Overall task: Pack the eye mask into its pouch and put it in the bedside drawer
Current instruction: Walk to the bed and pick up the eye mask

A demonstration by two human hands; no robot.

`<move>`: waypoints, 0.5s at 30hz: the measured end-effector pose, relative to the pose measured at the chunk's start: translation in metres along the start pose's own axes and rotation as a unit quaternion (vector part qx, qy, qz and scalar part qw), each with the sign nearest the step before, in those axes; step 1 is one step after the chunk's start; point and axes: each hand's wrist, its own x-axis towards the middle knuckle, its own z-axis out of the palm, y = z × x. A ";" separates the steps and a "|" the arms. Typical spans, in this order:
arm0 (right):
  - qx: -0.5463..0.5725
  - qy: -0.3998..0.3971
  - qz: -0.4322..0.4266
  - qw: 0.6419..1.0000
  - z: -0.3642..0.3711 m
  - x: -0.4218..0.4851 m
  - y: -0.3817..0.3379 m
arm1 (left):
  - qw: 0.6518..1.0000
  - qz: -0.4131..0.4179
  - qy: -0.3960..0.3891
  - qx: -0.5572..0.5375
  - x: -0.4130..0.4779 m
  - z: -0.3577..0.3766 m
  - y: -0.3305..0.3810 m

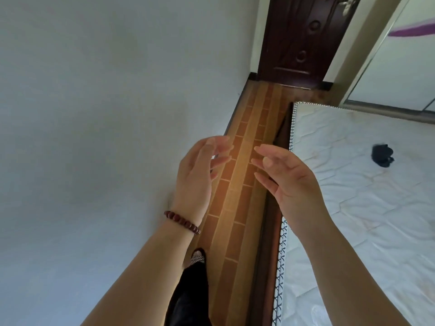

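Both hands hang empty with fingers spread, and the small dark bundle on the mattress lies off to the right, nearer the right hand than the left hand.

Count from my head camera: few kinds of thing, mostly singles.

I see two hands, one left hand and one right hand, both empty with fingers spread. I count one beaded bracelet, on the left wrist. One mattress, bare and quilted. One small dark bundle lies on it; I cannot tell whether it is one item or two pressed together. One dark wooden door. One foot shows on the one strip of wooden floor.
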 end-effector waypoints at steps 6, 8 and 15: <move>-0.013 0.038 -0.023 0.999 -0.028 0.061 0.005 | 0.999 -0.008 -0.040 0.001 0.070 0.041 -0.009; -0.009 0.046 -0.038 0.998 -0.035 0.088 0.005 | 0.998 -0.008 -0.057 0.000 0.101 0.055 -0.011; -0.014 0.091 -0.056 0.994 -0.054 0.197 -0.005 | 0.993 -0.001 -0.121 0.003 0.219 0.095 -0.009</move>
